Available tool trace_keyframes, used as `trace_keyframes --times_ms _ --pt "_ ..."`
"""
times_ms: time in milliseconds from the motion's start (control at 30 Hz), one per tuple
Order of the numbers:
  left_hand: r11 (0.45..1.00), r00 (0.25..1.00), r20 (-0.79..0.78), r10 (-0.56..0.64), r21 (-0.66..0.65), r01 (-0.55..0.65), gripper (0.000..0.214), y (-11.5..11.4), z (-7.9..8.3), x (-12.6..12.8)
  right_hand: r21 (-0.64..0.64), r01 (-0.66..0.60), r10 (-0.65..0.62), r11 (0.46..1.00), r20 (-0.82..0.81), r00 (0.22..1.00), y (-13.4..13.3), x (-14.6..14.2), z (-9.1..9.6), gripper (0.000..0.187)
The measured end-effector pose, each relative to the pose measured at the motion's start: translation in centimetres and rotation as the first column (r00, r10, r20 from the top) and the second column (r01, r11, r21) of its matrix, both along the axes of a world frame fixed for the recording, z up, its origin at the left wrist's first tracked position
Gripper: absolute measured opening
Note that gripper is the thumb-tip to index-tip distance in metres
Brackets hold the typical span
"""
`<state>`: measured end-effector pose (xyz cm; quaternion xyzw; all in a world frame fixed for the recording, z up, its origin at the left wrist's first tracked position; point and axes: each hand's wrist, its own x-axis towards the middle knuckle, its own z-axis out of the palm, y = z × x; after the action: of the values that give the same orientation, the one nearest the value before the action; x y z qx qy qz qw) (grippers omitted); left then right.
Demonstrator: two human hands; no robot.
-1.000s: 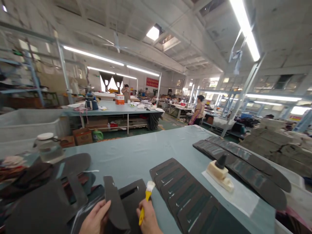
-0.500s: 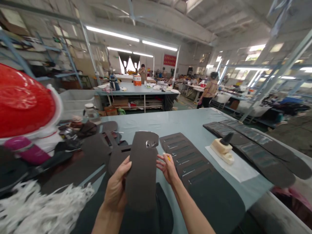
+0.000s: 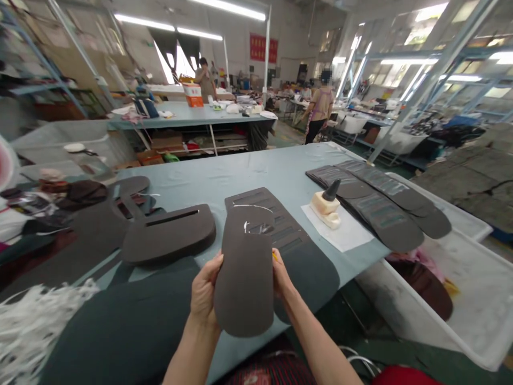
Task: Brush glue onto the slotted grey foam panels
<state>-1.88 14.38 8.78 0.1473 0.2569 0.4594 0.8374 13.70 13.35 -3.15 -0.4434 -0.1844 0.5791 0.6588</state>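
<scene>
You hold the dark foam piece (image 3: pixel 245 278) up over the near edge of the table (image 3: pixel 240 171), well left of the cream block (image 3: pixel 325 206) and nearer to you. Your left hand (image 3: pixel 204 294) clasps its left edge, thumb pressed at the rim, the other fingers curled behind it. Your right hand (image 3: pixel 281 278) grips the right edge; its fingers are hidden behind the piece, so their spread cannot be told, and a sliver of yellow handle (image 3: pixel 274 255) shows above the thumb. Slotted pieces (image 3: pixel 280 235) lie flat just left of the block
</scene>
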Motion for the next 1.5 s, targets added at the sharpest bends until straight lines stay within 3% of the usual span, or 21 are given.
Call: trace_keyframes --times_ms 100,167,267,367,433,533,633,833,967,1200,1500 --pt "0.999 0.999 -0.019 0.044 -0.016 -0.044 0.018 -0.6 -1.8 2.5 -0.012 0.120 -0.119 0.993 0.074 0.990 -2.3 5.4 -0.6 0.038" --pt "0.996 0.993 -0.074 0.086 -0.031 -0.089 0.019 -1.1 -3.6 3.6 -0.011 0.252 -0.243 0.968 0.222 0.944 -3.6 9.7 -1.8 0.035" --pt "0.990 0.962 -0.240 0.127 -0.029 -0.138 0.020 -2.2 -7.5 5.2 0.009 0.433 -0.350 0.902 0.602 0.718 -5.4 16.6 -4.4 0.032" --pt "0.997 0.872 -0.485 0.073 0.008 -0.079 0.017 -4.2 -12.7 6.6 -0.002 0.455 -0.206 0.890 0.891 0.405 -7.0 22.4 -7.2 0.028" --pt "1.000 0.753 -0.658 -0.015 -0.017 0.005 0.024 -5.7 -16.3 7.4 -0.043 0.415 -0.069 0.909 0.966 0.251 -7.9 25.1 -8.9 0.025" --pt "0.999 0.597 -0.801 -0.049 -0.028 0.045 0.035 -7.5 -20.7 8.4 -0.081 0.371 0.042 0.925 0.993 0.114 -8.7 27.0 -10.7 0.021" --pt "0.998 0.485 -0.874 -0.017 0.013 0.059 0.042 -8.4 -22.9 9.1 -0.073 0.374 0.060 0.924 0.997 0.047 -8.7 27.5 -11.7 0.020" --pt "0.974 0.269 -0.947 0.177 0.207 0.088 0.045 -8.1 -22.9 9.7 -0.041 0.375 0.043 0.926 0.999 0.003 -7.5 27.9 -12.5 0.020" --pt "0.932 0.169 -0.950 0.263 0.295 0.210 0.045 -7.7 -22.7 9.9 -0.094 0.389 0.106 0.917 0.994 -0.010 -6.8 27.9 -12.7 0.016" --pt "0.885 0.141 -0.944 0.298 0.328 0.329 0.044 -7.7 -22.5 9.7 -0.218 0.441 0.270 0.870 0.961 -0.059 -6.4 27.6 -12.3 0.016" --pt "0.913 0.129 -0.960 0.249 0.277 0.300 0.038 -7.7 -22.1 9.7 -0.287 0.438 0.325 0.852 0.946 -0.012 -6.0 29.0 -13.0 0.022"
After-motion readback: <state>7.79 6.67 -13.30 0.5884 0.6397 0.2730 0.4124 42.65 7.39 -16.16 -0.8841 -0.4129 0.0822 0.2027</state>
